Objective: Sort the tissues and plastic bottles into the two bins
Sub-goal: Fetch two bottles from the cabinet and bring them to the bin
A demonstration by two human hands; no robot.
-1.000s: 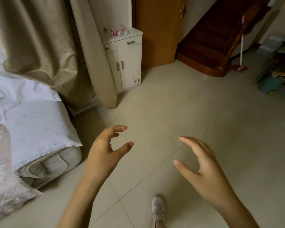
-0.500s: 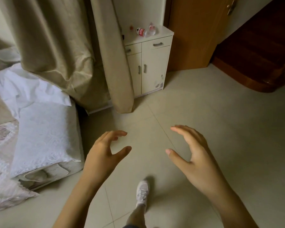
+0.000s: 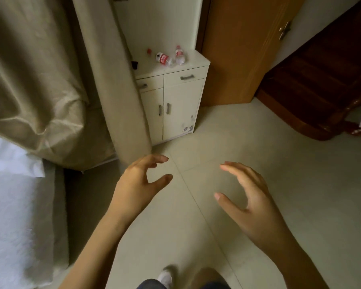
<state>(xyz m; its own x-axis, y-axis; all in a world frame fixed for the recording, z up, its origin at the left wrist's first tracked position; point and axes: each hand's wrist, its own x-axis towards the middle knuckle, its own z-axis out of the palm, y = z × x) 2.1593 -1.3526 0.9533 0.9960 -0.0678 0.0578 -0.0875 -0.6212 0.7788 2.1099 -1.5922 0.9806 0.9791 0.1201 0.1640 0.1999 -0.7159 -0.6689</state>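
Two clear plastic bottles with red labels lie on top of a white cabinet straight ahead: one bottle on its side, the other bottle beside it on the right. A small red cap sits behind them. My left hand and my right hand hover over the tiled floor, well short of the cabinet, fingers spread and loosely curved, holding nothing. No tissues or bins are in view.
A beige curtain hangs left of the cabinet and covers its left edge. A bed with white sheets fills the lower left. A wooden door and dark wooden stairs stand to the right. My shoe shows below.
The view has moved closer to the cabinet, which now sits near the centre. Both hands stay raised and empty, in much the same pose.
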